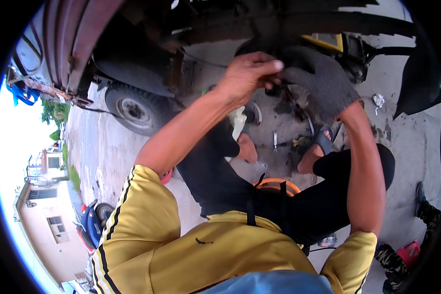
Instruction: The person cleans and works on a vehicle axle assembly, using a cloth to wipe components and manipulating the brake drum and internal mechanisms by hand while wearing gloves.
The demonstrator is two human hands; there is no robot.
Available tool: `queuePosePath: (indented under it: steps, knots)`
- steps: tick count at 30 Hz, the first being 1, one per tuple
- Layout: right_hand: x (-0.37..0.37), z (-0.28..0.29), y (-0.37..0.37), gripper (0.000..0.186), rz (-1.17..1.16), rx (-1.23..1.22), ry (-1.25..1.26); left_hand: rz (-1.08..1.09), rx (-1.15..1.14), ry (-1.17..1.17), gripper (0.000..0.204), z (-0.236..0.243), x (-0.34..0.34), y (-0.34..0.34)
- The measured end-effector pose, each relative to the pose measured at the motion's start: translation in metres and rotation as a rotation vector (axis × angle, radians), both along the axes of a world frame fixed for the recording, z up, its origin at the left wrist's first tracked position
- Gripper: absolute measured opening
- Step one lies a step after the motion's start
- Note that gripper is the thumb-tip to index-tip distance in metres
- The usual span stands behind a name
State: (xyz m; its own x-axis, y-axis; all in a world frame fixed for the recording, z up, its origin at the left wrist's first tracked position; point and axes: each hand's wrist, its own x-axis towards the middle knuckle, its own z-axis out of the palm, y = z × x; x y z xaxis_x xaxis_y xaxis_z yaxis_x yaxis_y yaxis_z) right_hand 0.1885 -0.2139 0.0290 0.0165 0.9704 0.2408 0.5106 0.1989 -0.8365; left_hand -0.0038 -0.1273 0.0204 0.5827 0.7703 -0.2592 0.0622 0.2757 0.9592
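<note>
Holding curled bare left hand [250, 74] beside grey knit-gloved right hand [324, 81], near dark metal beam [353, 23], leaving grips impossible to tell.

No lettering readable right now. Small dark squiggle [204, 241] runs across yellow shirt [220, 257]: cannot tell whether letters or stain. Over to tyre [113, 102], upper left: sidewall too dark, too blurred to read. Blue motorcycle [88, 219], lower left: bodywork too small to read.
</note>
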Motion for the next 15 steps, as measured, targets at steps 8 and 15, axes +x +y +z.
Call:
queuePosePath:
  steps: [8,15]
  knots:
    - [-0.009,-0.02,-0.04,0.032,0.02,-0.013,-0.198,-0.141,-0.375,-0.15,0.017,-0.041,0.003,-0.04]
    - [-0.033,-0.033,-0.036,0.023,-0.246,0.058,-0.266,-0.162,-0.159,-0.118,0.024,-0.032,-0.009,-0.032]
